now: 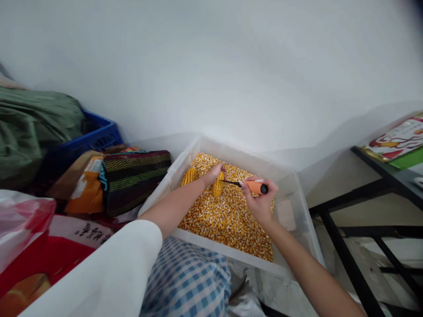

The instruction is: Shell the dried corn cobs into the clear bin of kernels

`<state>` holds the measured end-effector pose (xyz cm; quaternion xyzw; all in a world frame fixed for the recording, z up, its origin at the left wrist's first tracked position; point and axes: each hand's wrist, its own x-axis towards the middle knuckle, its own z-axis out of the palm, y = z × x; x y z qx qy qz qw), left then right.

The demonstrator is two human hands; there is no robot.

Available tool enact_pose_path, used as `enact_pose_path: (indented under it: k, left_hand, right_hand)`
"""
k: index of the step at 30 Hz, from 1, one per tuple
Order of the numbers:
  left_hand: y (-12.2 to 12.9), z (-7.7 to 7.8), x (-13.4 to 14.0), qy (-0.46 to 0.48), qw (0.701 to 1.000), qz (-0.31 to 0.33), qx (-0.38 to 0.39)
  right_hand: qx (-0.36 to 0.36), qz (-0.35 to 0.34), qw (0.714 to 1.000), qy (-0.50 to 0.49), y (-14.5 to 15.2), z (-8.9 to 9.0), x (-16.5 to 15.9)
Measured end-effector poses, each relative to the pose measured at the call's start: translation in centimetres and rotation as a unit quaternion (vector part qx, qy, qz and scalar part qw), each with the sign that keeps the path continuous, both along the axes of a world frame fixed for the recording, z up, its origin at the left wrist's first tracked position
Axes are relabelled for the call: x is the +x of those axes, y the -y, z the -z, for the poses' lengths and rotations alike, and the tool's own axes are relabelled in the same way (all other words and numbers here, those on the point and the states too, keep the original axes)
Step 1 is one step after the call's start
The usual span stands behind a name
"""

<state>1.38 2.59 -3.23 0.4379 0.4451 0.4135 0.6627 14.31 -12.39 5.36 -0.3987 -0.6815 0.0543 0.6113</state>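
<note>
My left hand (214,173) is closed around the upper end of a corn cob (218,186) full of yellow kernels. In my right hand (260,200) is a screwdriver (256,187) with an orange and black handle. Its dark shaft points left, and the tip meets the cob's right side; whether it is dug in is too small to tell. Below both hands, loose corn kernels (228,220) lie in a translucent plastic bin (306,220). A second corn cob (189,176) rests on the kernels at the left, behind my left forearm.
Left of the bin are a dark mesh bag (137,178), a blue crate (99,136) with green cloth (36,127) and a red-and-white bag (62,255). A black metal frame (343,255) stands at the right. A white wall (224,75) rises behind.
</note>
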Motion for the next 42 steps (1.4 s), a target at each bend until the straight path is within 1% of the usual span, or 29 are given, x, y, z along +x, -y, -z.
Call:
enact_pose_path:
  k: [4,7,9,12,14,15,17,19,21,23,24,25,27,28,29,30,33,34,35,38,39,40,42]
  left_hand:
    - [-0.1,0.1,0.0,-0.01,1.0,0.012,-0.018]
    - [0.0,0.2,-0.2,-0.004,1.0,0.008,-0.015]
    - [0.2,0.1,-0.3,0.001,1.0,0.009,-0.019]
    - [0.3,0.1,-0.4,0.007,0.999,0.019,-0.036]
    - [0.2,0.3,-0.4,0.002,0.999,0.024,-0.024]
    - [0.1,0.5,-0.3,-0.003,1.0,0.022,-0.008]
    - [-0.3,1.0,-0.2,-0.01,1.0,0.014,0.024]
    - [-0.5,1.4,-0.1,-0.012,0.999,0.013,0.044]
    - [-0.4,1.4,-0.1,-0.01,0.998,0.02,0.053]
    - [-0.1,1.0,-0.1,-0.012,0.998,0.02,0.05]
    - [0.1,0.8,-0.1,-0.014,0.999,0.015,0.044]
    - [0.3,0.5,-0.1,-0.014,0.999,0.009,0.037]
    - [0.5,0.0,-0.1,-0.015,0.999,0.0,0.03]
    - [0.6,-0.1,-0.1,-0.018,0.999,-0.003,0.03]
    - [0.6,-0.2,-0.2,-0.026,0.999,-0.005,0.03]
    - [0.5,-0.2,-0.2,-0.04,0.999,-0.009,0.03]
    - [0.4,-0.2,-0.2,-0.071,0.997,-0.018,0.028]
    - [0.3,-0.1,-0.2,-0.069,0.997,-0.017,0.029]
    - [0.3,-0.2,-0.2,-0.06,0.998,-0.014,0.029]
    - [0.5,-0.3,-0.3,-0.031,0.999,-0.007,0.019]
    - [0.6,-0.4,-0.3,-0.028,0.999,-0.011,0.02]
    - [0.6,-0.5,-0.4,-0.028,0.999,-0.014,0.027]
    - [0.7,-0.5,-0.4,-0.03,0.998,-0.015,0.044]
  right_hand:
    - [0.004,-0.001,1.0,0.018,0.0,-0.1,-0.1]
    - [0.028,-0.005,0.999,0.026,0.2,0.3,-0.2]
    - [0.047,-0.024,0.998,0.041,0.6,0.9,-0.4]
    - [0.057,-0.072,0.993,0.079,1.0,1.9,-0.5]
    - [0.056,-0.081,0.992,0.082,0.8,2.2,-0.5]
    - [0.053,-0.071,0.994,0.067,0.5,2.2,-0.5]
    - [0.027,-0.03,0.999,-0.001,-0.5,1.7,-0.2]
    - [-0.021,0.012,0.996,-0.081,-1.6,1.1,0.1]
    - [-0.062,0.03,0.99,-0.124,-2.0,0.8,0.4]
    - [-0.057,0.018,0.993,-0.097,-1.6,0.9,0.5]
    - [-0.044,-0.001,0.997,-0.059,-1.2,1.1,0.4]
    - [-0.03,-0.029,0.999,-0.01,-0.6,1.4,0.3]
    - [-0.015,-0.091,0.992,0.082,0.1,1.7,-0.2]
    - [-0.006,-0.105,0.989,0.101,0.2,1.7,-0.5]
    - [0.003,-0.104,0.99,0.099,0.1,1.6,-0.7]
    - [0.015,-0.086,0.993,0.078,-0.1,1.4,-0.8]
    - [0.023,-0.021,0.999,-0.016,-1.0,0.8,-0.9]
    - [0.019,-0.019,0.999,-0.029,-1.1,0.7,-0.7]
    - [0.017,-0.032,0.999,-0.026,-1.1,0.7,-0.6]
    - [0.024,-0.111,0.993,0.029,-0.9,1.0,0.0]
    - [0.022,-0.119,0.992,0.029,-0.9,1.1,0.1]
    - [0.015,-0.111,0.994,0.012,-1.0,1.1,0.2]
    - [-0.003,-0.068,0.997,-0.041,-1.2,1.1,0.3]
